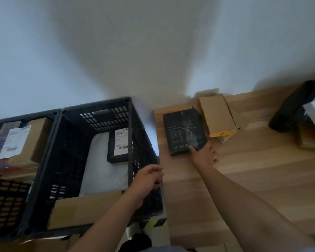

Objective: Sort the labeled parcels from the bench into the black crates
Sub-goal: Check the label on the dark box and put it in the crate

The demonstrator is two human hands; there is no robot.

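Here the right hand (pixel 205 154) is reaching out over the surface (pixel 253 170), its forefinger laid on the near corner of the black box (pixel 185 130); the other fingers are loosely bent and close on nothing, so the grip is not yet made. The box lies flat, just ahead and left of the palm, its far right edge beside a brown parcel (pixel 216 116).

The left hand (pixel 148 178) curls over the right rim of the middle crate (pixel 129 124), steadying it.

The step in hand, I judge, is picking the next parcel. The next move calls for sliding the box nearer or getting fingers under its near edge, since it lies flush, then carrying it left over the rim.

That crate holds a labelled black parcel (pixel 119 144); the left crate (pixel 25 115) holds a labelled carton (pixel 22 140).
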